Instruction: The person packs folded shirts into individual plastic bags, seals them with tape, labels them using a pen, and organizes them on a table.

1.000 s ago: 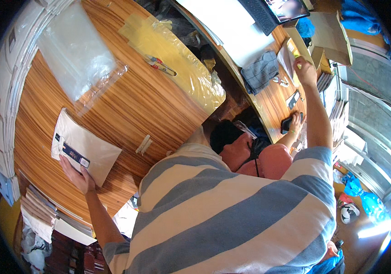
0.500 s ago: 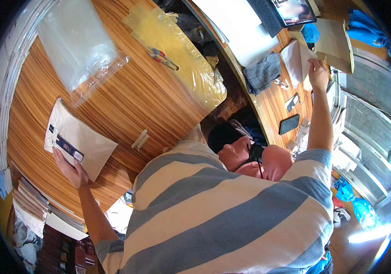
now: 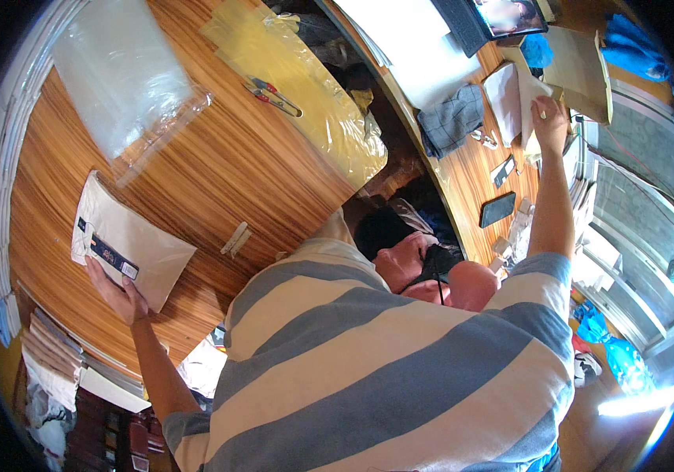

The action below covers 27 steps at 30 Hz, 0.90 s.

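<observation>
My left hand point(image 3: 117, 295) grips the lower corner of a flat white packet point(image 3: 136, 244) with a dark label, which lies on the striped wooden table point(image 3: 219, 173). My right arm stretches to the far desk at the upper right. There my right hand point(image 3: 549, 118) grips the edge of a white sheet point(image 3: 510, 94) that lies among other papers. My grey and cream striped shirt fills the lower middle of the view.
Clear plastic bags point(image 3: 125, 71) and a yellowish plastic bag point(image 3: 305, 86) with red-handled snips point(image 3: 274, 96) lie on the table. A small white tag point(image 3: 235, 237) sits nearer. On the far desk are a grey cloth point(image 3: 451, 118), a dark phone point(image 3: 498, 208) and a cardboard box point(image 3: 581, 63).
My right hand has reached farther along the far desk with the white sheet. My left hand stays on the white packet, which has barely shifted.
</observation>
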Available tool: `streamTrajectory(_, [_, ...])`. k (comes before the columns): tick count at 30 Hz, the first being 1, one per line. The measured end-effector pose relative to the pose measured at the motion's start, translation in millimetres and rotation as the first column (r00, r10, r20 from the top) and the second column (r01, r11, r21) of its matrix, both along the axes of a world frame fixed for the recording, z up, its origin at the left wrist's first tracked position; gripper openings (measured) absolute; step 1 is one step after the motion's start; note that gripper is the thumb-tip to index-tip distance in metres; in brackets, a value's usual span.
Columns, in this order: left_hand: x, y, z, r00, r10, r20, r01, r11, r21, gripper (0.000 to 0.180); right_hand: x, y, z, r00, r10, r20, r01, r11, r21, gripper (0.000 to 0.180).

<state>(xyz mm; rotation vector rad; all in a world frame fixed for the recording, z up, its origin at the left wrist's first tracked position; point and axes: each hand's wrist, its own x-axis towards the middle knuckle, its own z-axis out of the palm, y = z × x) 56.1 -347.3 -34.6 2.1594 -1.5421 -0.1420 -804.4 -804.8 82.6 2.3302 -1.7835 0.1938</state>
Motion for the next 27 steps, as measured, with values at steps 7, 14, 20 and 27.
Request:
streamTrajectory(7, [-2,3,-1,1.0,0.013,-0.028,-0.013,1.0,-0.007,0.085,19,19,-28,0.904,-0.139,0.405,0.036,0.967,0.251,0.039])
streamTrajectory(14, [-5,-3,0,1.0,0.009,-0.021,-0.009,1.0,0.006,0.083,-100,41,-36,0.713,-0.69,-0.126,0.695,0.719,-0.001,0.086])
streamTrajectory(20, [-1,2,1,1.0,-0.005,-0.022,0.005,1.0,0.004,0.082,-63,56,-59,0.406,-0.842,0.355,0.717,0.534,0.448,0.132])
streamTrajectory(27, [-3,-4,5,0.998,-0.01,-0.059,0.01,1.0,-0.014,0.08,-110,74,-99,0.365,-0.754,0.546,0.746,0.587,0.313,0.121])
